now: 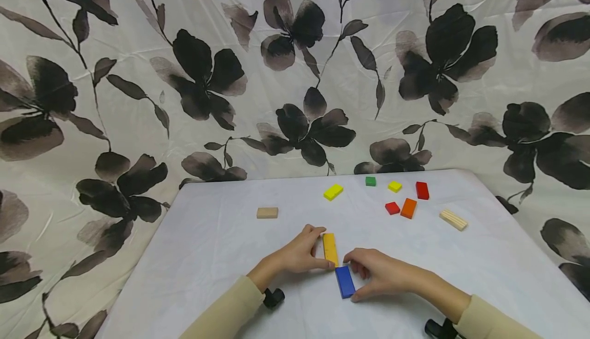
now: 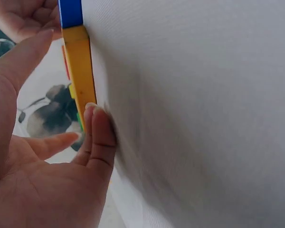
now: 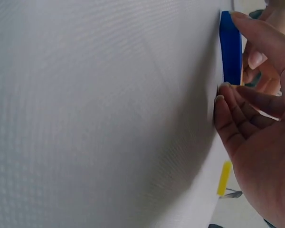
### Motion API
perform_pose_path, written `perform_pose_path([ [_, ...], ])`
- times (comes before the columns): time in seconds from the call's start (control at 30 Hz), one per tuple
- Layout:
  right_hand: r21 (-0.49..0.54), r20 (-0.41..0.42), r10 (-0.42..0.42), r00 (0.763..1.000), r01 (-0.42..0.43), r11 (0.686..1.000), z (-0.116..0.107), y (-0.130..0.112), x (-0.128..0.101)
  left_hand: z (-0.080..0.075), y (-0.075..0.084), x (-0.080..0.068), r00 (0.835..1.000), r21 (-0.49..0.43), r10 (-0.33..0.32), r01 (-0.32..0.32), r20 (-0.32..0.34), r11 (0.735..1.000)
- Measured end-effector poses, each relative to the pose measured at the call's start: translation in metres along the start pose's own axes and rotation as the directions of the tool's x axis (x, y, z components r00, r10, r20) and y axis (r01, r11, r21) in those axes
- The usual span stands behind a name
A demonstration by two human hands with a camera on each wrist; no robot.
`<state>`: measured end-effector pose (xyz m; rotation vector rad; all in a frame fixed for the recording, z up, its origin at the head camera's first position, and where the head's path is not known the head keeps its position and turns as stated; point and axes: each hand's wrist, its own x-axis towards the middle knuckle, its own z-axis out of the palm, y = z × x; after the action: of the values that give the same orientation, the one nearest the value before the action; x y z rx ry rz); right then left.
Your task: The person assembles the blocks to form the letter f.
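A yellow-orange rectangular block [image 1: 330,250] and a blue rectangular block [image 1: 345,282] lie end to end on the white table, their short ends meeting or nearly so. My left hand [image 1: 301,252] spans the yellow-orange block, fingertips at its far end and thumb by its near end. From the right, my right hand [image 1: 387,272] holds the blue block lengthwise, its thumb at the near end and fingers by the joint. In the left wrist view the fingers [image 2: 102,135] touch the yellow-orange block's side. The right wrist view shows the thumb [image 3: 256,35] against the blue block [image 3: 231,50].
Loose blocks lie farther back: natural wood [image 1: 267,213], yellow [image 1: 333,192], green [image 1: 371,181], small yellow [image 1: 394,186], red [image 1: 422,190], small red [image 1: 392,208], orange [image 1: 408,208] and ridged wood [image 1: 453,219]. A floral cloth [image 1: 295,72] hangs behind the table.
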<state>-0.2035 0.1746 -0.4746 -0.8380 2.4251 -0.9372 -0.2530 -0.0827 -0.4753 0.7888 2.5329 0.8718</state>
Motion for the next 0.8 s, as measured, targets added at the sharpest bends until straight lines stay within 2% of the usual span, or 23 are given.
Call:
perform_pose_path([
  [0.4,-0.011,-0.008,-0.023,1.000,0.023,1.000,-0.0015,0.0009,0.0001,0.0009,-0.0038,0.0002,0.998,0.027,0.059,-0.059,-0.016,0.998],
  [0.63,-0.018,-0.007,-0.015,1.000,0.015,1.000,0.0001,-0.0029,0.0019,0.0022,-0.0014,0.0014,0.999,0.016,0.040,-0.040,-0.024,0.999],
  [0.8,-0.017,-0.006,-0.021,1.000,0.021,1.000,0.0017,-0.0055,0.0051,0.0031,-0.0013,0.0029,0.998,-0.018,0.060,-0.061,-0.025,0.998],
])
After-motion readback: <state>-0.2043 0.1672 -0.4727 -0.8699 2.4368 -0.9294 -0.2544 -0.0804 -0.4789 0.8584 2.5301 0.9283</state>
